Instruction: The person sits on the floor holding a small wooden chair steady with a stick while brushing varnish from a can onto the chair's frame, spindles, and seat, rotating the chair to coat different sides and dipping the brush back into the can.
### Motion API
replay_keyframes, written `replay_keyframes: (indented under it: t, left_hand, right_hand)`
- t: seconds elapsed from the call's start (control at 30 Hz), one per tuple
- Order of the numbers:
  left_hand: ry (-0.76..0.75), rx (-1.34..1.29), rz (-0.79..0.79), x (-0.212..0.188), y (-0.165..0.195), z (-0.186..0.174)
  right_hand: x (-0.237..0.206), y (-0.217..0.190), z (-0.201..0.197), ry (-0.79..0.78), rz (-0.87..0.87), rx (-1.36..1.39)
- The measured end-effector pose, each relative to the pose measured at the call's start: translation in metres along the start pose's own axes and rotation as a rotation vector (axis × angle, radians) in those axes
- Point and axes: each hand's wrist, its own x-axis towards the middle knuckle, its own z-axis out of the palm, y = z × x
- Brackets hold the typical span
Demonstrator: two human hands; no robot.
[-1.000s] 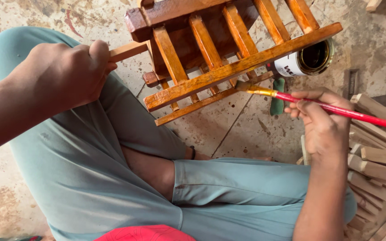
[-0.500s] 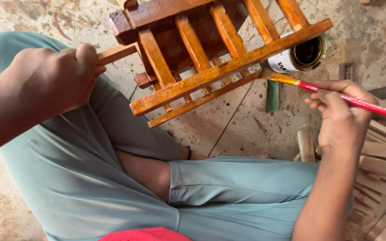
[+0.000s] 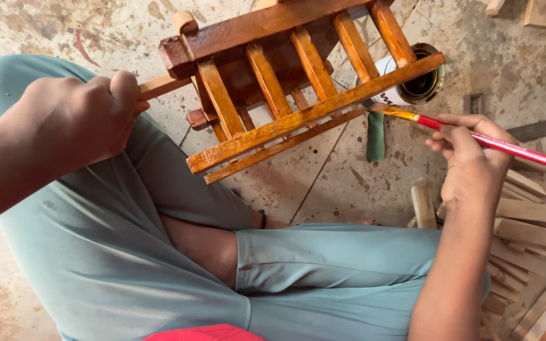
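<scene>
Left hand (image 3: 80, 120): fist closed around a pale peg of the wooden rack (image 3: 298, 88), held tilted above the floor.
Right hand (image 3: 472, 155): fingers pinching the red brush (image 3: 475, 140), bristles touching the rack's near-right rail.
Brush axis: runs right to left, rack left of the grip.
Can (image 3: 415, 82): just beyond.

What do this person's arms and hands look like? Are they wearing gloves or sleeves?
Both arms are bare as far as the picture shows, with no sleeves. The left hand and right hand have no gloves, and no rings or watch can be seen. The person wears grey-green trousers, and a bit of red clothing shows at the bottom edge.
</scene>
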Motion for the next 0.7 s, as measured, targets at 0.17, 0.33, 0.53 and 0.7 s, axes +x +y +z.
replay_keyframes:
  t: [0.17,0.33,0.53,0.7]
  left_hand:
    - [-0.038,-0.044,-0.052,-0.001,0.002,0.003]
    - [-0.001,-0.033,0.002,0.003,0.001,-0.001]
    - [0.014,0.073,0.003,0.001,0.001,-0.008]
    - [0.007,0.062,-0.028,0.004,0.003,-0.010]
  right_hand:
    - [-0.005,-0.001,0.001,-0.072,0.053,0.128]
    - [-0.002,0.003,-0.001,-0.033,-0.069,-0.166]
    - [0.002,-0.004,-0.032,-0.011,-0.215,0.075]
    - [0.008,-0.003,-0.035,0.146,-0.223,0.116]
